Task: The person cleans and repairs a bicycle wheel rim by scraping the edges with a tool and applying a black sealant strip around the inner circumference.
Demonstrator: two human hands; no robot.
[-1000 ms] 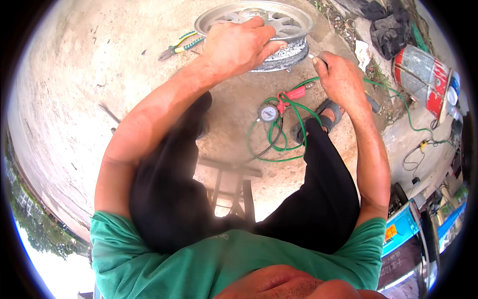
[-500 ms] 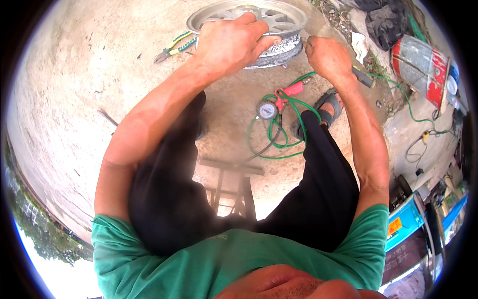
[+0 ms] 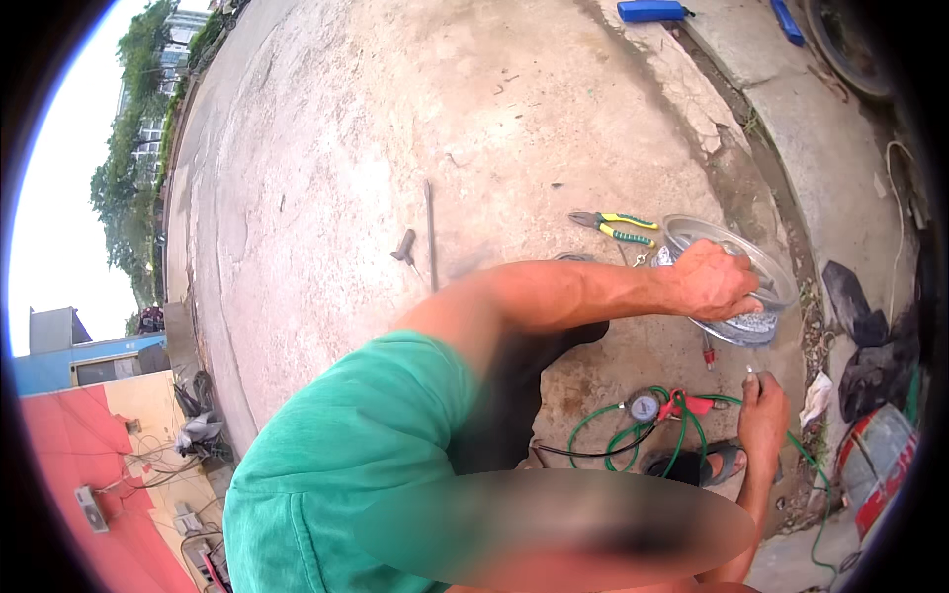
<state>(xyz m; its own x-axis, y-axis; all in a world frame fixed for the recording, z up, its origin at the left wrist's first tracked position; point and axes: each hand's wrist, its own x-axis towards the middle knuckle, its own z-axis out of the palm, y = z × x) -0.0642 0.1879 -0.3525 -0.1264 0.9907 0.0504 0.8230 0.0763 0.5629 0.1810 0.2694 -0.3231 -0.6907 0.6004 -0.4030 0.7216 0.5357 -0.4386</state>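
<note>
My left hand (image 3: 710, 282) grips the upper edge of a bare metal wheel rim (image 3: 682, 229), which is tilted on the ground; its fingers are partly hidden behind the edge. Just below the rim, my right hand (image 3: 763, 420) is closed in a pinch, with a tiny pale tip at its fingers that is too small to name. A small red-ended piece (image 3: 709, 356) lies between the rim and that hand. Beside my foot is a tyre inflator with a round gauge (image 3: 645, 406), a red handle and a looped green hose (image 3: 583, 435).
Yellow-green pliers (image 3: 618, 225) lie left of the rim. Farther left are a long metal bar (image 3: 430, 232) and a dark-handled tool (image 3: 403, 247). A red and grey drum (image 3: 880, 465) stands at right, near dark cloth or bags (image 3: 875, 376). A blue object (image 3: 652, 11) lies far off.
The view has swung left, putting the rim and both hands at the right. My left hand stays on the rim; my right hand stays pinched close by it.
</note>
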